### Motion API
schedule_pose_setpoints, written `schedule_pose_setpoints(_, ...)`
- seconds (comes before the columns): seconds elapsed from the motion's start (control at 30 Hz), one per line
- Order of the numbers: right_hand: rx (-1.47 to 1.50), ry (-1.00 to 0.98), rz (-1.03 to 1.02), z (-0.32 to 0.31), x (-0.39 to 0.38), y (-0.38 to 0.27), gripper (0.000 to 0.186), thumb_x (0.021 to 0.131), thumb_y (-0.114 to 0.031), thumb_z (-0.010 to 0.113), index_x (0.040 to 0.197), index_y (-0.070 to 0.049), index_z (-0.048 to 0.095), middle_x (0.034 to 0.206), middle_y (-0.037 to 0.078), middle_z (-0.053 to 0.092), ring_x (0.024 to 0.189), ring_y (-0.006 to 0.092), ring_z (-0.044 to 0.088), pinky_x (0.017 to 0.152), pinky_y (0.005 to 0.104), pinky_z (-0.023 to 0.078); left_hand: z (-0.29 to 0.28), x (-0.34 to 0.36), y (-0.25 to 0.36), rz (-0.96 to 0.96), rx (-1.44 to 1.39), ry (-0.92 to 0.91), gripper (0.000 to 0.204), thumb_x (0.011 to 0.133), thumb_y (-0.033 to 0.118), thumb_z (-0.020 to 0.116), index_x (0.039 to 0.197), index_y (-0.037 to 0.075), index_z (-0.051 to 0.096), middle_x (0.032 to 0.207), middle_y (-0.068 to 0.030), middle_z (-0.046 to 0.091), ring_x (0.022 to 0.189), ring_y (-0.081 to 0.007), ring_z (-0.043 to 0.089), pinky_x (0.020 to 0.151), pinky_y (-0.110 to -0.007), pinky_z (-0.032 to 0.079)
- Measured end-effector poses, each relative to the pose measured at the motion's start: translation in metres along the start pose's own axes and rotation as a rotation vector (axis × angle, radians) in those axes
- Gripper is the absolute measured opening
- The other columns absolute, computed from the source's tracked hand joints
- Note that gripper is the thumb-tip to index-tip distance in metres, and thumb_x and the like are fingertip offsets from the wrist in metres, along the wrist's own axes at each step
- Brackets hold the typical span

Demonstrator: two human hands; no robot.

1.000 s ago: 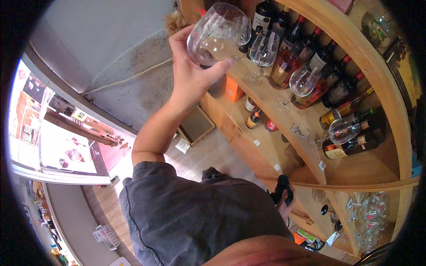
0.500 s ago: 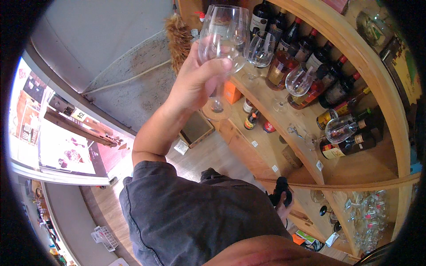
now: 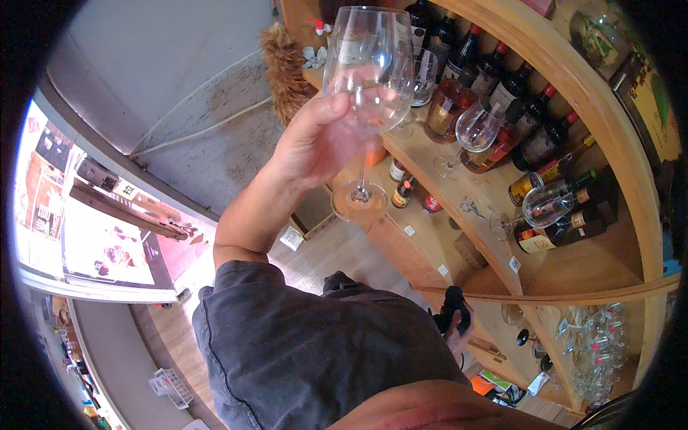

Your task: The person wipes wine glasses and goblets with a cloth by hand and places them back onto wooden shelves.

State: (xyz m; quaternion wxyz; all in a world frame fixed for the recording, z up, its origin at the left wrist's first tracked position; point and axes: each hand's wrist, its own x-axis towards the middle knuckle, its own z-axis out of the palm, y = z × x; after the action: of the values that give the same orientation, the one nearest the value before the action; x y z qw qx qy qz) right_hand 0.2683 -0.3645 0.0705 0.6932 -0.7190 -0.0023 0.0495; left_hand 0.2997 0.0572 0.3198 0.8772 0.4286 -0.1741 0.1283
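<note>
Raised in front of the shelf, my left hand (image 3: 315, 140) is closed around the lower bowl of a clear stemmed wine glass (image 3: 369, 54). Its fingers show through the glass, and the bowl looks bare of any drink. The stem and round foot hang below the hand. Low beside my body, my right hand (image 3: 456, 338) is partly hidden by my dark shirt and grips a black object (image 3: 451, 308) whose kind I cannot make out. Another stemmed glass (image 3: 424, 75) stands on the shelf just behind the raised one.
A curved wooden shelf (image 3: 459, 190) holds several dark bottles (image 3: 502, 93) and stemmed glasses (image 3: 479, 129). More glassware (image 3: 598, 358) sits lower right. A brown feather duster (image 3: 283, 72) hangs by the grey wall. At left is a bright glass door (image 3: 107, 222); an open box (image 3: 315, 211) is below.
The wine glass has shifted slightly right and stands more upright, its foot lower and further right. My left hand has turned around the bowl. My right hand stays put.
</note>
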Motion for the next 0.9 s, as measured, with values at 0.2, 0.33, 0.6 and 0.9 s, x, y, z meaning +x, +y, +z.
schedule_pose_setpoints(0.2,0.065,-0.007,-0.001,0.001,0.002,0.003,0.028,0.097,-0.021,0.056,0.117,-0.001,0.055,0.094,0.009,0.062,0.077,0.0166,0.058,0.069,0.0297,0.049,-0.001,0.003,-0.004,-0.022,-0.027,-0.043,0.071,0.081,0.037,0.072,0.138,0.008,0.040,0.126,-0.0128,0.055,0.109,-0.0229,0.058,0.081,-0.038,0.053)
schedule_pose_setpoints(0.33,-0.042,0.005,-0.029,-0.011,0.003,0.014,0.029,0.096,-0.018,0.057,0.118,0.002,0.055,0.099,0.008,0.062,0.084,0.0172,0.058,0.076,0.0293,0.049,-0.009,0.011,-0.006,0.070,0.176,0.101,0.083,0.076,0.042,0.075,0.141,0.006,0.037,0.128,-0.0144,0.055,0.111,-0.0238,0.059,0.082,-0.035,0.054)
schedule_pose_setpoints(0.6,-0.018,0.041,-0.119,-0.015,0.004,0.035,0.034,0.097,-0.029,0.059,0.117,-0.001,0.057,0.095,0.007,0.062,0.077,0.0154,0.057,0.072,0.0289,0.047,-0.102,0.063,-0.009,0.406,0.713,0.434,0.074,0.084,0.007,0.069,0.144,0.017,0.029,0.119,-0.0098,0.053,0.105,-0.0243,0.058,0.089,-0.043,0.053)
schedule_pose_setpoints(0.9,-0.129,0.063,-0.031,-0.029,0.001,0.050,0.039,0.094,-0.023,0.061,0.124,0.001,0.054,0.117,0.015,0.059,0.103,0.0239,0.057,0.092,0.0390,0.047,-0.188,0.099,-0.004,0.298,0.733,0.636,0.075,0.085,0.008,0.070,0.145,0.018,0.026,0.121,-0.0093,0.056,0.107,-0.0229,0.058,0.087,-0.039,0.051)
